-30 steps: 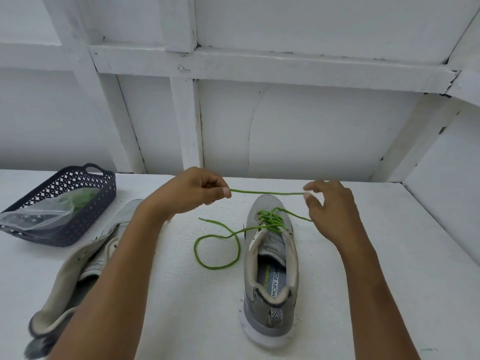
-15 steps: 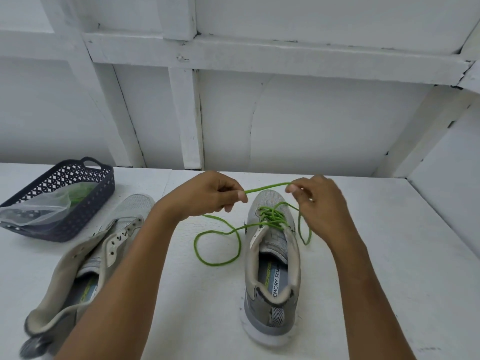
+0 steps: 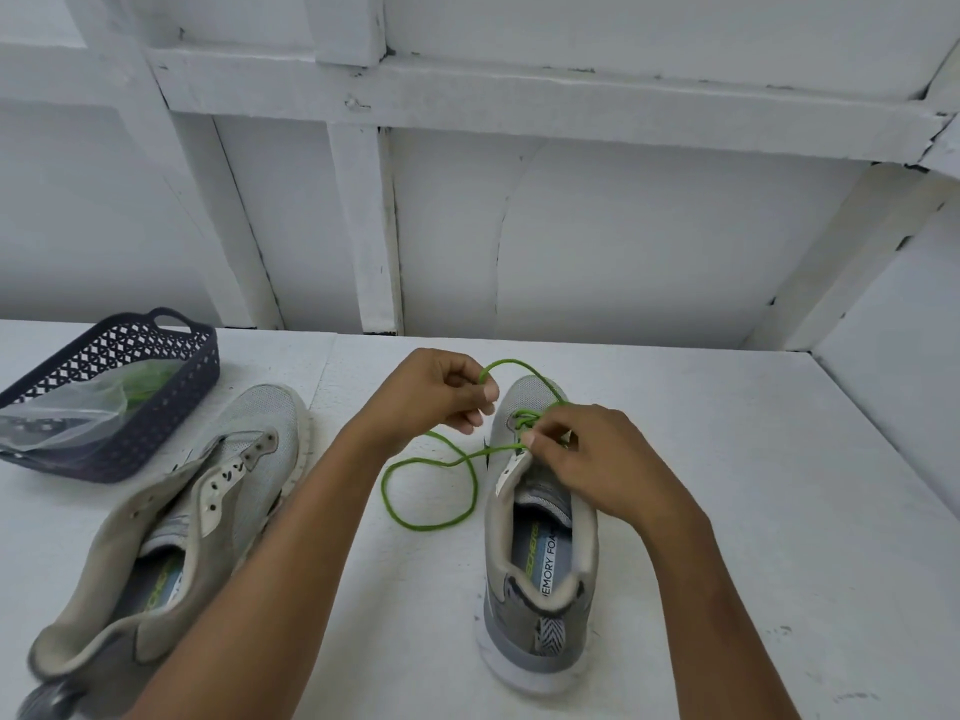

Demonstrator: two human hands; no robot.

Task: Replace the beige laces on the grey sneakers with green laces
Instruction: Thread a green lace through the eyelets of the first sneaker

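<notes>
While the left hand point(image 3: 436, 397) pinched a raised loop of the green lace point(image 3: 506, 361), the right hand point(image 3: 597, 459) pinched it at the upper eyelets of the grey sneaker point(image 3: 540, 605) standing on the white table point(image 3: 727, 511). Slack lace curled between the forearms. The unlaced sneaker point(image 3: 208, 491) lay left, beside a dark basket point(image 3: 156, 356).

Dark navy plastic basket point(image 3: 179, 400) at far left of white table point(image 3: 727, 459), lattice-pattern walls, loop handle at far end. Clear plastic bag point(image 3: 57, 420) lies inside basket, crumpled, spilling over near rim. Table surface matte, faintly scuffed, seam line running back toward wall. White painted wall point(image 3: 623, 241) behind table. Thick horizontal beam point(image 3: 519, 101) crosses wall high up. Vertical post point(image 3: 369, 226) drops from beam to table edge. Slanted brace point(image 3: 223, 226) at left, another slanted brace point(image 3: 852, 252) at right.
</notes>
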